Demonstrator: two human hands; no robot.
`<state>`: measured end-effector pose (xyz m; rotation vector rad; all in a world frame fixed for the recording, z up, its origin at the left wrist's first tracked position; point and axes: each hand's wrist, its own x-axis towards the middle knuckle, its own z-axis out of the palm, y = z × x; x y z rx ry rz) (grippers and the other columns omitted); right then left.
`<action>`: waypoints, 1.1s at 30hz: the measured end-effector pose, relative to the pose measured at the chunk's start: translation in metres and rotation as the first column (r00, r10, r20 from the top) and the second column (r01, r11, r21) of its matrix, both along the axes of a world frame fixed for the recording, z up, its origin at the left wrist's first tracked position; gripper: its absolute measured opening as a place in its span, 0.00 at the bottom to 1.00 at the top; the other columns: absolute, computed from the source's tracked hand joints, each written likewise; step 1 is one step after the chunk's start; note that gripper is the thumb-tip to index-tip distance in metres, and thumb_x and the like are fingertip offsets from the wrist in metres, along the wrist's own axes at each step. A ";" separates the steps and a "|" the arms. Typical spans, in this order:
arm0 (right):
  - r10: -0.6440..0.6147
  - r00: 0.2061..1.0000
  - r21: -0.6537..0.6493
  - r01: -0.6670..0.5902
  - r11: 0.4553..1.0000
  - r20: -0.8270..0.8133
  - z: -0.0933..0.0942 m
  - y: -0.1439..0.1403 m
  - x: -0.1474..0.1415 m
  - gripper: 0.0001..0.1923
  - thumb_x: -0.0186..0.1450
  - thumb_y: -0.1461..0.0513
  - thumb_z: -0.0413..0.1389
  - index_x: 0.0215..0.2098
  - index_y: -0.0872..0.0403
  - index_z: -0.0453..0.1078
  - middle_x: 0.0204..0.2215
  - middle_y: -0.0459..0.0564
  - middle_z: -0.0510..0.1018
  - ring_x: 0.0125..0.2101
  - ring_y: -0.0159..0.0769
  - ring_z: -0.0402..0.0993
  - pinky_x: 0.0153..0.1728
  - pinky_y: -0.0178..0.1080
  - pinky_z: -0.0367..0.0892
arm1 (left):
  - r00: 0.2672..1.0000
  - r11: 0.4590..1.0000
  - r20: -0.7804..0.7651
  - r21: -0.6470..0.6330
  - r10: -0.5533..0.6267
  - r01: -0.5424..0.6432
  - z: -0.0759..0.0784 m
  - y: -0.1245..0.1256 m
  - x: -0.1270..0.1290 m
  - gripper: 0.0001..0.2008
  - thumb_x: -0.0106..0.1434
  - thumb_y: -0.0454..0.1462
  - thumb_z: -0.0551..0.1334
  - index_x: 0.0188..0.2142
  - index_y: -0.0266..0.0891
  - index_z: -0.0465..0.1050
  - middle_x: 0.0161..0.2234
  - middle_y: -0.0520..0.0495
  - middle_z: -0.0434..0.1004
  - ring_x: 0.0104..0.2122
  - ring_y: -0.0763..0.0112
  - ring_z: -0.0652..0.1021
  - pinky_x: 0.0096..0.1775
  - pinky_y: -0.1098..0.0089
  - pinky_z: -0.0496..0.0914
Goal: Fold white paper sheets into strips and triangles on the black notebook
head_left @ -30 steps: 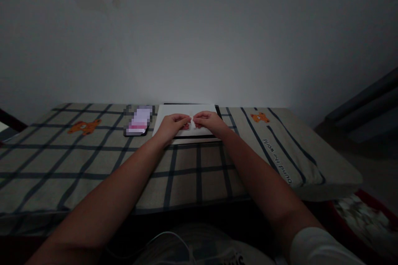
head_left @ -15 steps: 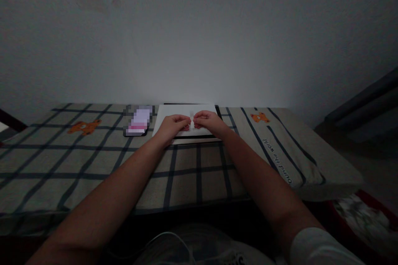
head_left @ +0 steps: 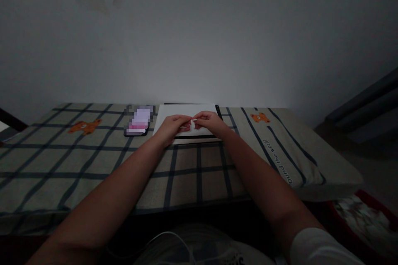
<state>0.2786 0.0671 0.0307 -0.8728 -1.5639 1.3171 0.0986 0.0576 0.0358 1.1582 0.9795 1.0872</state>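
Observation:
My left hand (head_left: 176, 126) and my right hand (head_left: 210, 121) meet low over a white sheet (head_left: 186, 109) on the table. Between the fingertips is a small, thin white strip (head_left: 192, 124), perhaps paper or tissue; its kind is too small to tell. Thumb and fingers of each hand are pinched together on it. Part of the strip hangs below the fingertips, and the rest is hidden by them. Under the white sheet lies a dark-edged flat thing (head_left: 217, 110), mostly covered.
A phone (head_left: 139, 120) with a lit, blurred screen lies left of the sheet. A checked cloth with bear prints (head_left: 199, 178) covers the table, which stands against a grey wall (head_left: 199, 41). At lower right is a red container (head_left: 370, 203) with crumpled white stuff. A white cable (head_left: 169, 232) crosses my lap.
My fingertips have come closer together, now nearly touching. The white strip, which stood upright between them, now looks bent or folded and lower. The arms have hardly moved.

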 end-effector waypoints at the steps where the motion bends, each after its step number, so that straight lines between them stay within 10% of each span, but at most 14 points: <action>1: -0.007 1.000 0.003 0.007 1.000 -0.002 0.001 -0.001 0.000 0.11 0.53 0.58 0.63 0.32 0.56 0.72 0.22 0.44 0.76 0.26 0.29 0.73 0.33 0.35 0.69 | 1.000 1.000 0.009 -0.004 -0.010 0.010 0.000 0.000 0.000 0.15 0.47 0.44 0.71 0.30 0.35 0.78 0.31 0.46 0.78 0.29 0.74 0.75 0.38 0.70 0.73; 33: -0.042 0.999 -0.155 0.041 0.987 -0.004 -0.002 0.001 -0.002 0.11 0.53 0.60 0.65 0.31 0.57 0.73 0.24 0.47 0.78 0.26 0.29 0.74 0.31 0.34 0.70 | 0.984 0.988 -0.146 0.132 0.103 -0.084 0.005 -0.006 0.002 0.16 0.45 0.44 0.72 0.30 0.35 0.79 0.29 0.45 0.79 0.29 0.72 0.76 0.38 0.68 0.73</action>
